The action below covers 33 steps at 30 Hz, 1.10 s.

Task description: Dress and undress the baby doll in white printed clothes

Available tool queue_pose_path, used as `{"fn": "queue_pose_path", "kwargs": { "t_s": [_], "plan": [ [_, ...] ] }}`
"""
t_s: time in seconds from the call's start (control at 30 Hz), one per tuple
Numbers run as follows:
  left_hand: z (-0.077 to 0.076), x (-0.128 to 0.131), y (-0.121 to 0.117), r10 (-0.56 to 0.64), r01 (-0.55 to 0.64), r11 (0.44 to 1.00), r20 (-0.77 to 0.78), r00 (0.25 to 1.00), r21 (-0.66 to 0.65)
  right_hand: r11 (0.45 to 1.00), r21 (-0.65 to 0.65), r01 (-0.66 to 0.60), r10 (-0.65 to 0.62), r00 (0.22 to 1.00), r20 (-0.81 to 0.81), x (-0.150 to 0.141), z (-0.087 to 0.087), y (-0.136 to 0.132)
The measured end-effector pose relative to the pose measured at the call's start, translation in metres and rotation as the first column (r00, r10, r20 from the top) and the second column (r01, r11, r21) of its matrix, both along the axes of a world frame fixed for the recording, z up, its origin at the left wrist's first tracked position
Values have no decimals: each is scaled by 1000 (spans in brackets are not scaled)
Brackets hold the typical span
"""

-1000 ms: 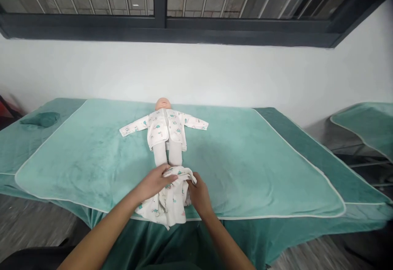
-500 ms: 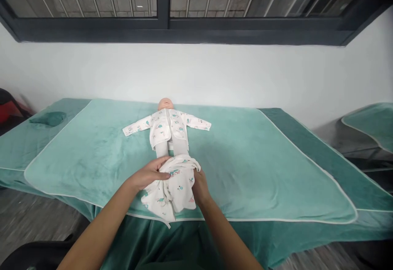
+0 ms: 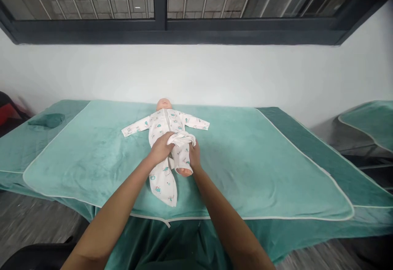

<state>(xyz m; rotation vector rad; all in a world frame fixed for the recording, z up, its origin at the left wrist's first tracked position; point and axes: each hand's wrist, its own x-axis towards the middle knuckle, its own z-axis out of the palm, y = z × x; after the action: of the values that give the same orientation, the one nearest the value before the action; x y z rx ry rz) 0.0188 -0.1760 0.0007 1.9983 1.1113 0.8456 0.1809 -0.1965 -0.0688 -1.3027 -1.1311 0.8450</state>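
Note:
A baby doll (image 3: 164,105) lies on its back on a teal blanket (image 3: 245,159), head toward the wall, wearing a white printed jacket (image 3: 159,124) with sleeves spread. White printed baby trousers (image 3: 162,182) are drawn up over its legs. My left hand (image 3: 160,149) grips the bunched waistband at the doll's hips. My right hand (image 3: 194,155) grips the same waistband on the other side. One bare doll foot (image 3: 184,172) pokes out of a trouser leg. The other trouser leg lies flat toward me.
The blanket covers a green-draped table (image 3: 307,139) against a white wall under a dark-framed window. A folded dark green cloth (image 3: 46,120) lies at the far left. A second covered table (image 3: 368,124) stands at the right. A red and black object (image 3: 6,112) is at the left edge.
Both hands have moved away from me along the doll's legs, pulling the bunched trousers from near the feet up to the hips. A doll foot now shows.

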Motion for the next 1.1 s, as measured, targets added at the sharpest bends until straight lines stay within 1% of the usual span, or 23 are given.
{"fn": "queue_pose_path", "kwargs": {
  "t_s": [0.07,0.13,0.2,0.23,0.27,0.3,0.33,0.37,0.4,0.43,0.5,0.57,0.63,0.67,0.73,0.77,0.8,0.83,0.87,0.93,0.97,1.03,1.1],
  "plan": [
    [-5,3,7,87,-85,995,-37,996,53,998,-1,63,-63,997,-42,0,0,6],
    [-7,1,10,148,-146,987,-27,989,60,994,-4,106,-106,992,-68,1,0,6],
    [-8,-7,7,149,-148,989,34,988,-11,994,1,112,-112,990,-87,4,1,-1],
    [-7,-14,5,130,-123,989,81,988,-83,995,18,99,-97,989,-108,6,2,-6],
    [-6,-22,2,102,-77,981,135,986,-176,997,45,69,-63,990,-127,9,4,-12],
    [-5,-29,-1,70,-14,961,193,979,-276,997,80,23,-12,991,-134,10,7,-17],
    [-4,-37,-3,45,52,929,252,967,-366,992,117,-40,54,991,-119,12,13,-21],
    [-2,-43,-5,34,107,896,305,952,-432,984,145,-107,120,990,-81,12,19,-24],
    [0,-47,-7,34,141,872,346,938,-469,973,150,-174,179,984,-20,11,27,-24],
    [1,-50,-8,43,152,864,372,927,-480,962,126,-241,235,970,57,10,36,-23],
    [6,-50,-11,76,114,887,385,920,-448,935,18,-353,344,920,188,6,55,-16],
    [11,-47,-14,79,85,915,381,921,-395,894,-96,-438,448,862,237,3,72,-6],
    [16,-46,-18,15,140,918,386,922,-370,847,-140,-512,530,832,162,5,84,3],
    [18,-46,-20,-35,200,902,398,917,-383,830,-132,-542,555,827,90,7,88,6],
    [18,-48,-21,-112,330,830,446,888,-449,796,-98,-597,596,802,-45,14,92,10],
    [16,-49,-20,-120,370,793,472,874,-484,781,-86,-618,613,786,-80,17,93,12],
    [14,-50,-18,-112,385,770,487,866,-509,767,-81,-636,630,771,-89,21,93,13],
    [11,-50,-16,-100,381,766,489,867,-518,755,-82,-651,646,759,-79,23,93,14],
    [7,-50,-12,-93,365,778,482,871,-511,746,-89,-660,657,751,-62,24,92,15],
    [3,-47,-5,-83,328,830,483,872,-451,747,-107,-657,658,753,-30,22,90,16],
    [1,-44,-2,-66,308,858,507,860,-410,750,-123,-649,653,757,-17,20,88,17],
    [1,-38,2,5,243,906,582,813,-347,745,-169,-646,656,755,6,13,85,17],
    [2,-32,3,85,160,935,639,765,-316,719,-226,-657,681,731,40,6,83,16]
  ]
}}
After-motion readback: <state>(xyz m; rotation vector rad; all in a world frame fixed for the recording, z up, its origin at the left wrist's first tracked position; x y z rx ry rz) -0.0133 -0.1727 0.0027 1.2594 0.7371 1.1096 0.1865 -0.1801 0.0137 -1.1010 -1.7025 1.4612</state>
